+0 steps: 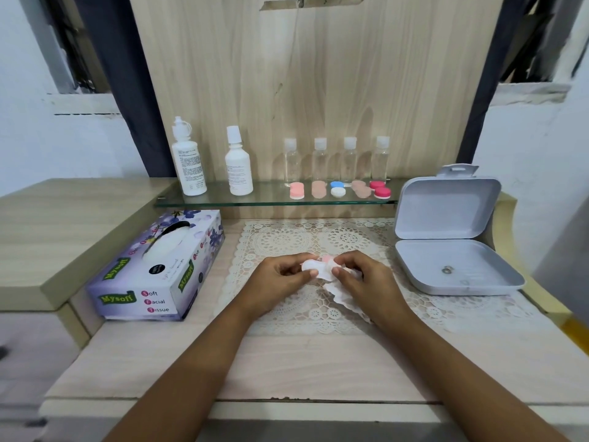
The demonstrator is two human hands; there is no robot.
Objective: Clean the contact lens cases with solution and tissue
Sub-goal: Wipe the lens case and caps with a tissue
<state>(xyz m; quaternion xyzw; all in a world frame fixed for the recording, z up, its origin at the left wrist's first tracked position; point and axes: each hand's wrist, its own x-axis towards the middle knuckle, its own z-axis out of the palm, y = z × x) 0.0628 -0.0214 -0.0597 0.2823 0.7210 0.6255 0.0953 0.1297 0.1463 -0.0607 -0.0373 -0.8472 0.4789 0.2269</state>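
White-and-pink plastic contact lens case is being pinched by left hand; right hand is gripping crumpled white tissue at its 3 o'clock.

Both hands meet over the lace mat. The left hand pinches a white contact lens case, and the right hand holds a crumpled tissue up against its pink end. There's a Mysoft tissue box just left of the left hand and an open white hinged box off to the right of the right hand. Beyond the fingertips, a glass shelf has two solution bottles, four clear bottles and more lens cases.
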